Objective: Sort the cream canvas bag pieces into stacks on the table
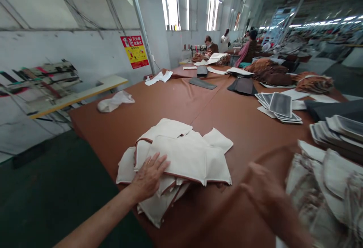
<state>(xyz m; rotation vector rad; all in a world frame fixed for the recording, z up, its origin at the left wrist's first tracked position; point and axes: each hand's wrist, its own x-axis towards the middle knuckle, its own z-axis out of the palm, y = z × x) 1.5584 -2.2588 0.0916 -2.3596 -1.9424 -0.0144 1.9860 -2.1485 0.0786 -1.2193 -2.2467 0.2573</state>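
A loose pile of off-white fabric pieces with brown edges (184,157) lies near the front of a table spread with a brown, leather-like sheet (210,108). On the pile's left side my left hand (149,174) rests palm down, fingers stretched out and slightly spread. To the right of the pile, my right hand (263,187) is smeared by motion. It appears closed on a raised fold of the brown sheet, which stretches away from it on both sides; the fingertips are hard to make out.
More off-white pieces (326,187) are heaped at the right. Behind them are stacked dark panels with white borders (347,128) and brown bundles (313,83). A crumpled plastic bag (115,101) lies on the left. Sewing tables (82,92) and people (211,46) are farther off.
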